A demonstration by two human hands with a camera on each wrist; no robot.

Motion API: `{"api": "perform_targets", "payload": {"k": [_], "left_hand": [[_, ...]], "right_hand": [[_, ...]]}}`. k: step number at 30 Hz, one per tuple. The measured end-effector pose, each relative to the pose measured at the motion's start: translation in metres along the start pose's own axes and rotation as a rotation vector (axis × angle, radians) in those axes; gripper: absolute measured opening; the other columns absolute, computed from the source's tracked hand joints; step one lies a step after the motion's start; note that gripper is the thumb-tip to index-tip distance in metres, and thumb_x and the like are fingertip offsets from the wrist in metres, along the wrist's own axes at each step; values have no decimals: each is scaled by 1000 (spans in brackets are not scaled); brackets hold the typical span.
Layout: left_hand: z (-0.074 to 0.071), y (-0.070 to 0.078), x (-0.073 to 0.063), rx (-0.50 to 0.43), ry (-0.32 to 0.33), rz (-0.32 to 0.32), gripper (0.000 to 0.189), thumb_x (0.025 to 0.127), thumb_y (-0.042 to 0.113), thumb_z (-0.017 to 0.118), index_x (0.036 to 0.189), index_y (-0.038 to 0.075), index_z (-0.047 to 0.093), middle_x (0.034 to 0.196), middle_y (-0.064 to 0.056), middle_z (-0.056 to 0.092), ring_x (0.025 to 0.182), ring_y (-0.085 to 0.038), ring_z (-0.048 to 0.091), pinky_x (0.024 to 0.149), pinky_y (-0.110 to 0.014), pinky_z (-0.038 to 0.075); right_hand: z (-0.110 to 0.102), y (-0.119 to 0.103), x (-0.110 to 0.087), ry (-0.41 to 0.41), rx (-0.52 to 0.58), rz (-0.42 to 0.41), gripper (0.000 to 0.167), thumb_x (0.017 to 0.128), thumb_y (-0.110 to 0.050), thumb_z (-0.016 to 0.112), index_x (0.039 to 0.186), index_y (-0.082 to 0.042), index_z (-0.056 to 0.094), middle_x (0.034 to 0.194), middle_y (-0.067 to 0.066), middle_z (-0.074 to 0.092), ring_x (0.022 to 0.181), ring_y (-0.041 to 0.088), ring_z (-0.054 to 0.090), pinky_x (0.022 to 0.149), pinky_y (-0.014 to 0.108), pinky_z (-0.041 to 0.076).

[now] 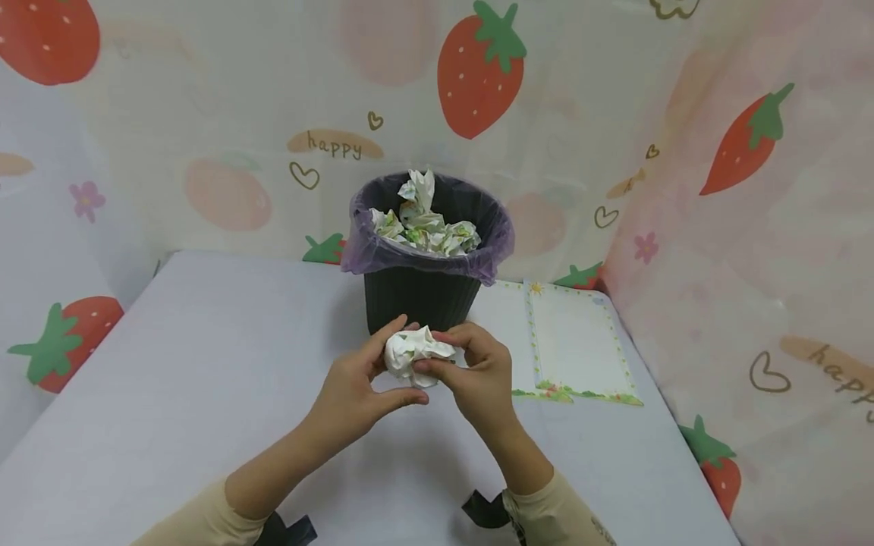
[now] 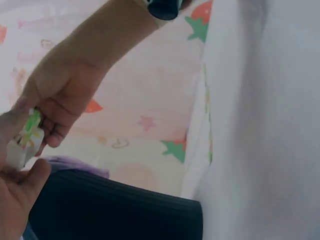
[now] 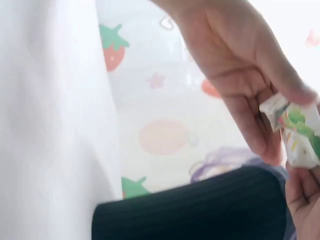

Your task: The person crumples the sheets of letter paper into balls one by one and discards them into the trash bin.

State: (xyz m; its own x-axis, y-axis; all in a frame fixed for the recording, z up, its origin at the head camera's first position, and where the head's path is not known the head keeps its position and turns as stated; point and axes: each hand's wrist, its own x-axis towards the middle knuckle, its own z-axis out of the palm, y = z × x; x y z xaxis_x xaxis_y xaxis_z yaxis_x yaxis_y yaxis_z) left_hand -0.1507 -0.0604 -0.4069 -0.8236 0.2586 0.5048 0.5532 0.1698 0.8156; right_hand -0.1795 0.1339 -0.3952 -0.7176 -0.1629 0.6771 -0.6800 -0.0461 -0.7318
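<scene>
A crumpled ball of white paper [image 1: 413, 353] with green printed bits is held up between both hands, in front of the bin. My left hand [image 1: 348, 387] cups its left side, fingers behind and thumb below. Against the right side, my right hand [image 1: 481, 379] pinches it between thumb and fingers. Both wrist views show the paper ball [image 3: 300, 135] among the fingers, partly hidden by them. Just beyond stands a dark ribbed bin [image 1: 419, 296] lined with a purple bag [image 1: 501, 254]. Several crumpled papers [image 1: 437, 231] lie in it, one sticking up near its back.
Flat sheets of white paper [image 1: 576, 341] with a flowery printed border lie on the white table [image 1: 205, 364], right of the bin. Strawberry-patterned sheeting [image 1: 259, 98] walls the table at the back and on both sides. Black straps [image 1: 486, 509] show near the sleeves.
</scene>
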Motion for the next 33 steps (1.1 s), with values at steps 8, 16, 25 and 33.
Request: {"api": "perform_targets", "payload": {"k": [8, 16, 25, 33], "left_hand": [[4, -7, -2, 42, 116, 41, 79, 84, 15, 85, 152, 4, 46, 145, -4, 61, 125, -17, 64, 95, -32, 57], [-5, -10, 2, 40, 143, 46, 52, 94, 11, 76, 142, 1, 58, 128, -8, 71, 109, -16, 71, 85, -23, 60], [-8, -12, 2, -24, 89, -105, 25, 98, 20, 71, 118, 5, 73, 98, -2, 76, 77, -12, 60, 64, -23, 54], [-9, 0, 2, -32, -101, -166, 37, 104, 26, 61, 133, 4, 63, 122, -7, 73, 107, -20, 69, 89, -28, 60]], "right_hand": [[4, -3, -2, -12, -114, 40, 25, 83, 1, 81, 108, 1, 77, 97, 13, 74, 92, 16, 67, 82, 25, 60], [-3, -3, 3, -219, -251, -142, 54, 79, 0, 85, 131, 1, 68, 116, 12, 73, 107, 23, 69, 89, 32, 60], [6, 5, 1, -219, -482, -374, 87, 64, -11, 96, 141, 1, 57, 140, 17, 58, 130, 29, 58, 105, 32, 52], [14, 6, -5, -89, -595, -441, 77, 66, -6, 96, 133, 4, 60, 127, 17, 66, 115, 29, 68, 100, 31, 54]]}}
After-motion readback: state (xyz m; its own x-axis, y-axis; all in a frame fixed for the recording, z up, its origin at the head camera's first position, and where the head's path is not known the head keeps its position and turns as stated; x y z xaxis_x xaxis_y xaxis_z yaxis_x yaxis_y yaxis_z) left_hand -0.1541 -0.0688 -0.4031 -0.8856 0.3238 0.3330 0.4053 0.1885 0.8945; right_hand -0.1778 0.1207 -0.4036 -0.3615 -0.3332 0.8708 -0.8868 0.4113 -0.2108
